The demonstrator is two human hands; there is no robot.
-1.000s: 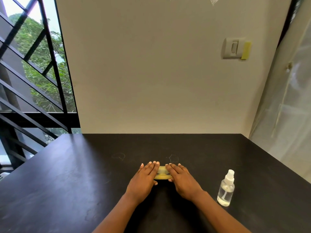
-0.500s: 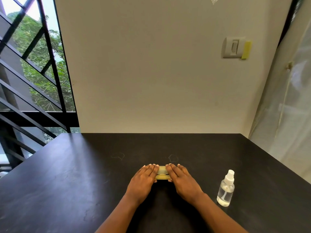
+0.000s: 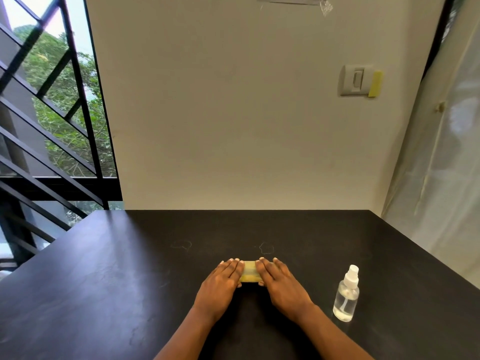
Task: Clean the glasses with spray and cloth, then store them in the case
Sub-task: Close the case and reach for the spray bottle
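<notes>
A yellow glasses case (image 3: 250,273) lies on the black table (image 3: 117,281), near the front middle. My left hand (image 3: 220,287) rests flat over its left end and my right hand (image 3: 281,285) over its right end, fingers pressed down on it. Only a short yellow strip of the case shows between my hands. The case looks closed, though I cannot tell for sure. The glasses and the cloth are hidden from view. A small clear spray bottle (image 3: 346,294) with a white nozzle stands upright to the right of my right hand.
A beige wall (image 3: 233,113) rises behind the table's far edge, with a light switch (image 3: 355,80) on it. A black metal railing (image 3: 52,126) and window are at the left, a translucent plastic sheet (image 3: 441,165) at the right.
My hands and the case stay in the same place. The camera view has shifted very slightly.
</notes>
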